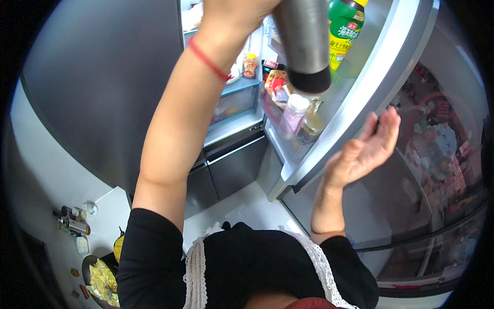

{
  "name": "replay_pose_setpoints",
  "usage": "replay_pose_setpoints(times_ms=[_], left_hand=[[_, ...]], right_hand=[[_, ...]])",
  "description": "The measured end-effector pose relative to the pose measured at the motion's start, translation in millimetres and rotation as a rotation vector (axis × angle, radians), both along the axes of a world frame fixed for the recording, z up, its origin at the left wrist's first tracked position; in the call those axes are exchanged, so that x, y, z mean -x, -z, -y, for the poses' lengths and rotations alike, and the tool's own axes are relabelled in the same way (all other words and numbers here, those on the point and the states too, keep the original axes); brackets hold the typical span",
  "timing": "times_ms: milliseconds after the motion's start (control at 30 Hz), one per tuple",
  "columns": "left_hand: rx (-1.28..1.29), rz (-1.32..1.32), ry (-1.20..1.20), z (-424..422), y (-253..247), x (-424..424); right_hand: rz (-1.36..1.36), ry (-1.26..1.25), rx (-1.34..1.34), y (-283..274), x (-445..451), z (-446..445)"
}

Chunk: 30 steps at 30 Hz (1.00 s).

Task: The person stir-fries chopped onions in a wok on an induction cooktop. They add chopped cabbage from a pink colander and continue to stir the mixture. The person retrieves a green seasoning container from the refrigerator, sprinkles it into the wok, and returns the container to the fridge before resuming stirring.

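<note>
My left hand (pixel 241 13), cut by the top edge, is against a brushed-metal cylinder with a black base (pixel 305 46); its fingers are hidden, but it appears to grip the cylinder, which hangs tilted before the refrigerator's door shelves. My right hand (pixel 364 148) is raised beside the outer side of the open refrigerator door (pixel 347 112), fingers spread and slightly blurred, holding nothing. Right of the cylinder is a green-and-yellow sauce bottle (pixel 344 33). Below it, a lower door shelf holds a white-capped jar (pixel 294 114), a glass jar with a metallic lid (pixel 312 125) and food packets (pixel 277 83).
A small yellow-capped bottle (pixel 250 66) stands inside the refrigerator. Closed dark lower doors (pixel 235 166) lie beneath. At the lower left, a counter (pixel 110 210) bears several containers (pixel 75 222) and a pan of yellowish food (pixel 102 282). Glossy dark panels (pixel 378 208) with reflections are on the right.
</note>
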State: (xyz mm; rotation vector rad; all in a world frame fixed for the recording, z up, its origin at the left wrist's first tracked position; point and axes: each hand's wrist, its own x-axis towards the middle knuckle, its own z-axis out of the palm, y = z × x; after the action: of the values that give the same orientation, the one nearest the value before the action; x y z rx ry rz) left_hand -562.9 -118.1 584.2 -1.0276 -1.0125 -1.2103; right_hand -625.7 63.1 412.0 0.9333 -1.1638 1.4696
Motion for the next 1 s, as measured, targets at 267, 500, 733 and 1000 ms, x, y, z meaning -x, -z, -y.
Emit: replay_pose_setpoints(times_ms=[267,500,733,1000], left_hand=[[-0.027,-0.112,-0.155,-23.0,-43.4,80.4],[-0.088,0.217,-0.346,-44.1,-2.4,134.6],[-0.072,0.172,-0.651,-23.5,21.0,138.5],[-0.214,0.404,-0.922,56.6,149.8,15.8]], right_hand=[[0.394,0.272,-0.225,81.4,88.9,-70.3],[0.45,0.237,-0.258,100.2,73.8,-69.0],[0.427,0.194,-0.396,117.8,14.4,-39.9],[0.301,-0.126,-0.466,188.8,-19.3,37.0]])
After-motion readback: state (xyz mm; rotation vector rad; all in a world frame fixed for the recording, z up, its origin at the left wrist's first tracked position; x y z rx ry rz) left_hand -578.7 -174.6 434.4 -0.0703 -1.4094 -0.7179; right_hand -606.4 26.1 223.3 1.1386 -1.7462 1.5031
